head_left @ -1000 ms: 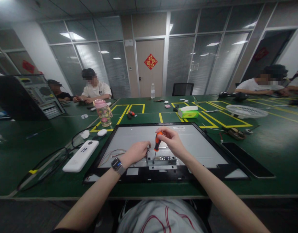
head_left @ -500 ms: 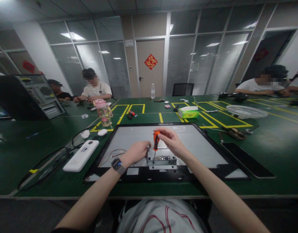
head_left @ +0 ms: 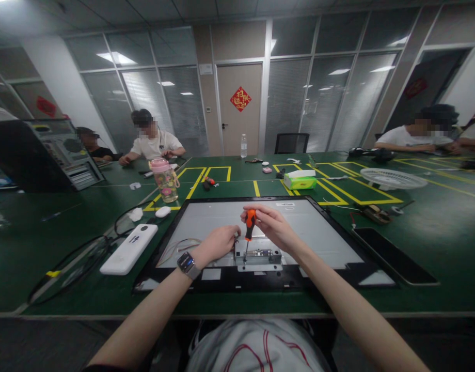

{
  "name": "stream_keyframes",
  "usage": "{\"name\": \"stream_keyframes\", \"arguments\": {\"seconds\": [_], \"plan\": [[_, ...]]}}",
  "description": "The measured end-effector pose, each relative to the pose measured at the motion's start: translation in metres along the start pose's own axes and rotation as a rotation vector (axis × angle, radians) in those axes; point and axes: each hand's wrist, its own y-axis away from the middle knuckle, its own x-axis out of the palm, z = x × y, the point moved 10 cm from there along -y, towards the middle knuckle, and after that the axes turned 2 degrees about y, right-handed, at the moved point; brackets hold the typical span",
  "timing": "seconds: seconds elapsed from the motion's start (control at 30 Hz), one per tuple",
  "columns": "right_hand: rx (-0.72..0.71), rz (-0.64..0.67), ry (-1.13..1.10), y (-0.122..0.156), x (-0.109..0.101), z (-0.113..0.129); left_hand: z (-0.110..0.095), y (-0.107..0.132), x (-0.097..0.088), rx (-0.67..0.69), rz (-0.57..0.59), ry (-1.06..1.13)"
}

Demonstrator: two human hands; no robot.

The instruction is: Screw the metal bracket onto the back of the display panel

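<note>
A flat monitor panel point(head_left: 318, 227) with a black frame lies face down on the green table. Near its front edge sits a small metal circuit-board cover point(head_left: 258, 254). My right hand point(head_left: 272, 223) is closed round the orange-and-black handle of a screwdriver point(head_left: 249, 227), held upright with its tip down on the left end of the metal cover. My left hand point(head_left: 218, 242), with a watch on the wrist, rests curled on the panel beside the cover's left end, fingers pressed at it. Thin coloured wires point(head_left: 175, 247) run left from there.
A white power bank point(head_left: 128, 249) and black cables point(head_left: 82, 253) lie left of the panel; a pink bottle point(head_left: 164, 180) stands behind. A green tissue box point(head_left: 299, 180), a white fan grille point(head_left: 392, 178) and a black strip point(head_left: 394, 254) lie right. People sit at the far left and right.
The screwdriver handle has shifted slightly left and my right hand's fingers have turned round it. My left hand has stayed put.
</note>
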Motion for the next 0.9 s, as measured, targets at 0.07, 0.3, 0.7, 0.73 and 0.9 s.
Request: {"name": "stream_keyframes", "arguments": {"seconds": [0.07, 0.3, 0.7, 0.73, 0.9], "plan": [[-0.001, 0.003, 0.037, 0.0, -0.001, -0.001, 0.0, 0.0, 0.0, 0.0, 0.002, 0.001], [-0.132, -0.093, 0.203, -0.001, -0.013, 0.004, 0.0, 0.0, 0.001, 0.018, -0.004, 0.007], [-0.175, -0.091, 0.178, 0.001, -0.01, 0.008, -0.002, 0.0, 0.0, 0.035, -0.018, -0.008], [-0.171, -0.098, 0.173, 0.001, -0.011, 0.008, -0.002, 0.0, 0.0, 0.035, -0.019, -0.011], [-0.075, -0.059, 0.057, 0.0, -0.007, 0.002, -0.003, 0.001, -0.001, 0.031, -0.017, -0.023]]}}
